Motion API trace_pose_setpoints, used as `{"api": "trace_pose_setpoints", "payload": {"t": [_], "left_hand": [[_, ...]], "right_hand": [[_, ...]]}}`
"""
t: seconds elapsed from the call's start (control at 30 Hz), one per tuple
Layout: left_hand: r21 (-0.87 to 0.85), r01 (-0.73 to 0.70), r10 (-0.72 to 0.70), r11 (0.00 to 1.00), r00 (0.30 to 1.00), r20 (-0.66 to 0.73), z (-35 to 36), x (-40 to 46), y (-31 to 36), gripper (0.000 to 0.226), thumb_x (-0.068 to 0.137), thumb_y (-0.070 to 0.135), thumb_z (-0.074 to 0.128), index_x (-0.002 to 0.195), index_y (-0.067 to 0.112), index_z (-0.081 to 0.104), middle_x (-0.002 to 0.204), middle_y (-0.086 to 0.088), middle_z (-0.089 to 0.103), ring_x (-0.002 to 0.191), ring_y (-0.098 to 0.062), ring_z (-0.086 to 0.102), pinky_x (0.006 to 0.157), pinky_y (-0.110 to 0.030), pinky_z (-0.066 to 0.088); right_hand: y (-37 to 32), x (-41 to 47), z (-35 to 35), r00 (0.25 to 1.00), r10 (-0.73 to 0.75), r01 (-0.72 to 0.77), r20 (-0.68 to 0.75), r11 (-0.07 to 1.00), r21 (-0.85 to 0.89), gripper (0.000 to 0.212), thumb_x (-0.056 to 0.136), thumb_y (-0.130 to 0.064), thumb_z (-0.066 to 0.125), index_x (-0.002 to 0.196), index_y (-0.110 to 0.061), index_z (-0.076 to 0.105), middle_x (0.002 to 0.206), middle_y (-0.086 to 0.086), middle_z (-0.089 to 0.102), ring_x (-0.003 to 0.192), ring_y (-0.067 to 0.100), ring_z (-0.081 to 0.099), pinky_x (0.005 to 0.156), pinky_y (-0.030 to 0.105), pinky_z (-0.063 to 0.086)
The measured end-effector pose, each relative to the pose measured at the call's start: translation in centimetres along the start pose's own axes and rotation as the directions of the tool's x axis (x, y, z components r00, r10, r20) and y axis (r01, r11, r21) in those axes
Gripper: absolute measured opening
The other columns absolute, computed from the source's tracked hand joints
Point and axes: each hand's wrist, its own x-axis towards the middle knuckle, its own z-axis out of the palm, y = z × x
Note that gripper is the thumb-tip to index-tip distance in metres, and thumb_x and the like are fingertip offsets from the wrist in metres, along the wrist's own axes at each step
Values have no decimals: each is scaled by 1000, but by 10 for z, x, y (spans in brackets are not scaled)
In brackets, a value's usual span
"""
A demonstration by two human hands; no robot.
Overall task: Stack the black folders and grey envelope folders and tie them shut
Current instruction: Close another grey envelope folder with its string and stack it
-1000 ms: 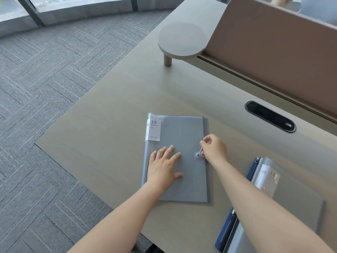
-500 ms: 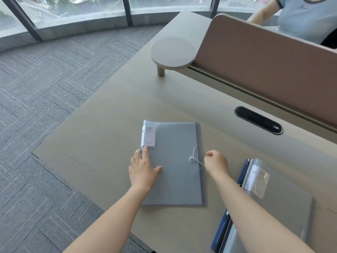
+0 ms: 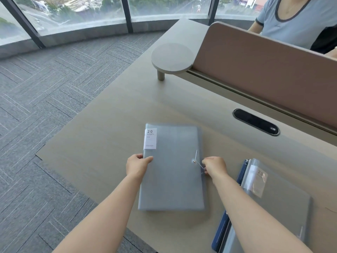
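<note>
My left hand [image 3: 137, 166] has slid from flat on the grey envelope folder [image 3: 172, 168] to pinching its nine-o'clock edge, while my right hand [image 3: 215, 166], fingers pinching the string [image 3: 199, 165], has pulled it toward three o'clock off the button [image 3: 194, 161], so the tie looks nearly finished at counter [image 3: 109, 128] centre.
</note>
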Motion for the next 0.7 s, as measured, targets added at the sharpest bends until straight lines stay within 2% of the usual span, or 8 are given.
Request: {"api": "trace_pose_setpoints", "payload": {"t": [0.07,0.13,0.2,0.27,0.37,0.47,0.57,0.7], "left_hand": [[-104,35,-30,994,998,54,-5,2,-2,31,71,20,82,97,9,70,93,-11,76,80,-29,73,74,-43,61],[-169,34,-18,985,996,92,-9,-2,-2,26,80,13,78,102,5,68,93,-15,75,70,-26,71,56,-30,57],[-183,11,7,983,995,96,-13,-7,-2,21,84,12,75,103,6,68,93,-13,74,66,-22,69,48,-23,50],[-186,-20,39,982,995,94,-16,-8,-1,22,85,15,75,105,7,68,95,-10,75,68,-20,68,51,-24,49],[-194,-54,77,980,991,114,-20,-13,7,24,86,15,74,108,8,67,92,-6,73,69,-16,67,57,-26,49],[-203,-107,135,973,983,128,-17,-22,19,25,87,13,72,110,5,67,92,-6,72,70,-16,67,59,-27,50],[-207,-156,187,966,972,140,-9,-35,31,22,87,12,72,107,6,68,90,-7,72,70,-16,67,60,-28,51],[-209,-207,245,956,953,176,7,-53,44,22,86,13,73,106,5,69,94,-10,74,74,-21,69,67,-30,54]], "right_hand": [[0,-3,-2,999,3,-4,44,1000,19,13,60,-11,57,69,-2,61,67,11,44,64,21,42,63,34,34],[0,-11,-5,998,-9,6,62,999,49,23,71,-8,62,79,13,62,70,12,46,65,22,43,60,33,34],[2,-13,-7,998,-33,27,60,994,103,25,78,-6,63,87,17,59,72,10,48,67,22,42,60,32,33],[1,-19,-9,997,-44,36,57,992,121,12,82,-8,63,74,0,63,69,10,50,63,21,41,62,32,33],[0,-24,-16,997,-72,66,28,984,167,25,83,-12,64,60,-16,56,58,2,49,59,21,41,66,33,34],[2,-30,-27,995,-98,94,11,974,208,27,81,-15,65,58,-18,51,58,2,45,62,21,39,65,32,31],[3,-39,-44,992,-124,124,-17,957,263,21,82,-16,64,66,-17,50,64,4,40,66,20,35,64,30,28],[7,-50,-71,985,-147,167,-90,942,291,16,83,-18,64,71,-14,55,64,3,44,65,22,39,67,32,35]]}}
